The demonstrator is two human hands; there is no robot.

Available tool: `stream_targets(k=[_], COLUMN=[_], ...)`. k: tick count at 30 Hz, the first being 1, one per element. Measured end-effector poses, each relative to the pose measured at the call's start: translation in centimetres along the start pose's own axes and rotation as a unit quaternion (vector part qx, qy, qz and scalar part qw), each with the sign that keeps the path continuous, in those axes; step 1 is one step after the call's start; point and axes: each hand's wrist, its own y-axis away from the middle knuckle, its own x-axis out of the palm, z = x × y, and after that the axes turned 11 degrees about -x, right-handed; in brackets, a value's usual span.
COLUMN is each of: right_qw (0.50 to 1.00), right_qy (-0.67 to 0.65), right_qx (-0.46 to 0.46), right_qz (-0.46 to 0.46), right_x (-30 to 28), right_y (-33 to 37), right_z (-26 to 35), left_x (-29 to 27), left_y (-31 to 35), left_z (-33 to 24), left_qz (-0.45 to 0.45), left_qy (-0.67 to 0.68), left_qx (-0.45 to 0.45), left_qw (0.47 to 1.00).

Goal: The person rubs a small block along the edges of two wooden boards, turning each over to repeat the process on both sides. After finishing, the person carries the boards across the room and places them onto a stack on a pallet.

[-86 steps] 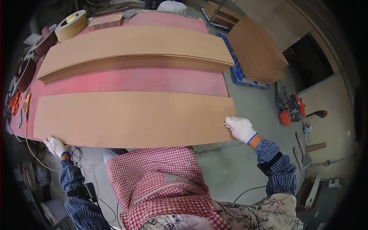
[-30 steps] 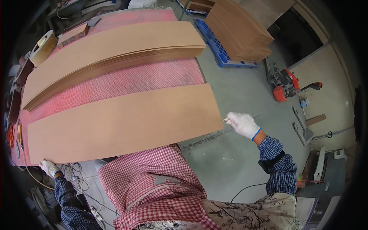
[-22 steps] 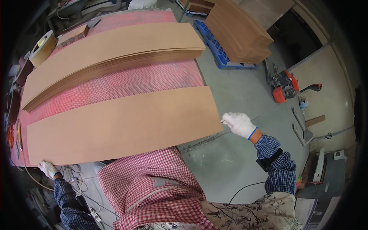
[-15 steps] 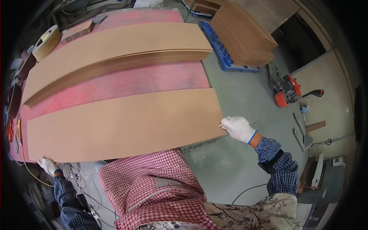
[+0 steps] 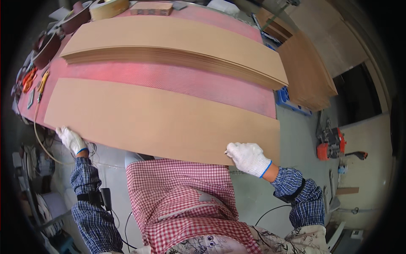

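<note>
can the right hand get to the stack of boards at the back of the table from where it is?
Probably not without leaning: the right hand grips the near edge of the single board, whose full width lies between it and the stack.

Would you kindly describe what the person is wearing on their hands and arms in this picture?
Both the left hand and the right hand wear white knitted work gloves with a blue band at the cuff. The sleeves are dark blue checked shirt fabric. A black strap wraps each forearm, and the left one carries a small black device.
</note>
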Motion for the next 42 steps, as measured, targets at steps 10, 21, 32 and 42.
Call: stream_targets(k=[10, 21, 32, 42], right_qw=[0.995, 0.979, 0.967, 0.959], right_qy=[0.026, -0.006, -0.008, 0.006], right_qx=[-0.099, -0.203, -0.248, -0.268], right_qz=[-0.011, -0.009, -0.049, -0.092], right_x=[-1.9, -5.1, -7.6, -7.7], right_y=[-14.3, -35.4, -51.9, -57.4], right_z=[9.2, 23.1, 36.3, 39.2], left_x=[0.1, 0.5, -0.5, 0.0], left_y=[1.7, 3.4, 3.5, 3.4], left_z=[-0.9, -2.1, -2.6, -2.7], left_qz=[-0.073, -0.118, -0.068, -0.08], left_qy=[0.058, 0.109, 0.099, 0.172], left_qx=[-0.066, -0.052, -0.097, -0.104], left_qw=[0.993, 0.986, 0.988, 0.976])
